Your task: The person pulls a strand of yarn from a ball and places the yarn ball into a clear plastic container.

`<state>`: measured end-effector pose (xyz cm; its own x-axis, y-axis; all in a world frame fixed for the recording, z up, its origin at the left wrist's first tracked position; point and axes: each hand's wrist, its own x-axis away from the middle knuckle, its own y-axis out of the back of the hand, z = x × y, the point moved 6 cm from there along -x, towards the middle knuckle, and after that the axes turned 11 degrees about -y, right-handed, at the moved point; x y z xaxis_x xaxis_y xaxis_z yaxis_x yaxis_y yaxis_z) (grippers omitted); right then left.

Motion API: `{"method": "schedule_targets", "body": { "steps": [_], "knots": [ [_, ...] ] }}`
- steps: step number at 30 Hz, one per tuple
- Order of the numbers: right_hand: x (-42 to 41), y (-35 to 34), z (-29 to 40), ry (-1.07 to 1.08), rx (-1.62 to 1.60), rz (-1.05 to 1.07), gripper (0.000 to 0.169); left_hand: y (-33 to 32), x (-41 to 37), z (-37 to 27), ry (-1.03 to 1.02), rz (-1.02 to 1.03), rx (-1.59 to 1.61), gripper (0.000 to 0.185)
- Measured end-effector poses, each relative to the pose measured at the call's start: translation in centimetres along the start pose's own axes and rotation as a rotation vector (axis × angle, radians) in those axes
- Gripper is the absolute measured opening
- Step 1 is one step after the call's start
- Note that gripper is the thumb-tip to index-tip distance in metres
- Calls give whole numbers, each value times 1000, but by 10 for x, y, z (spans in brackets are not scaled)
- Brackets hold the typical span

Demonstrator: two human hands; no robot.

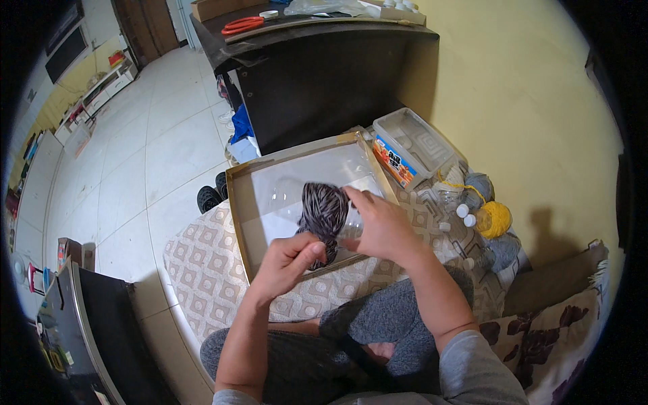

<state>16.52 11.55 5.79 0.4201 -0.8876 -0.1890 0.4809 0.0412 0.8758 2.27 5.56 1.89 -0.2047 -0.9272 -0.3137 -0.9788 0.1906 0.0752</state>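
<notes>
Dark grey variegated yarn (pixel 324 207) is bunched around what looks like a clear plastic bottle (pixel 353 225), blurred and partly hidden. My right hand (pixel 385 228) curves around the bottle's right end, thumb below and fingers above. Close to the lower part of the yarn, my left hand (pixel 291 260) is closed, thumb against the curled fingers, and seems to pinch the yarn. Both hands are over a shallow cardboard tray (pixel 240 215) with a pale inner base, which lies on a patterned cloth (pixel 202 263) before my crossed legs.
Right of the tray stand a clear plastic tub (pixel 412 139), a yellow yarn ball (pixel 496 219), grey yarn (pixel 478 187) and white-capped bottles. A black cabinet (pixel 329 86) rises behind, with red-handled scissors (pixel 243 25) on top. A yellow wall (pixel 511 101) bounds the right side.
</notes>
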Motion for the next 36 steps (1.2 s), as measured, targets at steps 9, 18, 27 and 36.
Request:
{"method": "schedule_targets", "body": {
  "steps": [9,18,27,36],
  "knots": [
    [13,-2,0,146,-430,721,84,60,8,9,-34,-419,82,20],
    [-5,13,-7,-32,-350,-33,76,-9,-2,4,23,43,-102,20],
    [13,-2,-3,95,-175,719,74,54,5,3,-47,-337,6,17],
    [1,-8,2,-23,-1161,673,77,23,-2,27,-17,-348,735,47]
  ]
}}
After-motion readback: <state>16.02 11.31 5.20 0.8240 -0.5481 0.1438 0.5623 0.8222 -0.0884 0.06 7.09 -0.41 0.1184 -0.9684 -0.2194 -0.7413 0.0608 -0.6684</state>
